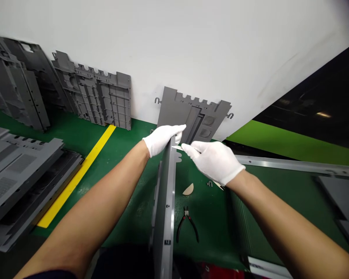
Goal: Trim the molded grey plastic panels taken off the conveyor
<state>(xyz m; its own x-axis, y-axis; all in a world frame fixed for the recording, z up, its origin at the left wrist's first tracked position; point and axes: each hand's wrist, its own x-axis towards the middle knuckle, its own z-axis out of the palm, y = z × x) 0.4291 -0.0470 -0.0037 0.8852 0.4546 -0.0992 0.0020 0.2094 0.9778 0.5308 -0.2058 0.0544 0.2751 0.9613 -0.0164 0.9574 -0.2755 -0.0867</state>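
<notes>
A grey panel stands on edge in front of me, its narrow side facing up. My left hand, in a white glove, is closed around the panel's far end. In my right hand, also gloved, is a slim knife; its pale blade touches or nearly touches the panel's edge near my left fingers. The knife's handle is mostly hidden by the glove. Below my right hand, pliers with dark handles lie on the green floor, near a tan half-round piece.
Another grey panel leans on the white wall, with more ribbed panels to its left. A panel stack lies at left by a yellow floor line. A metal-edged conveyor borders the right.
</notes>
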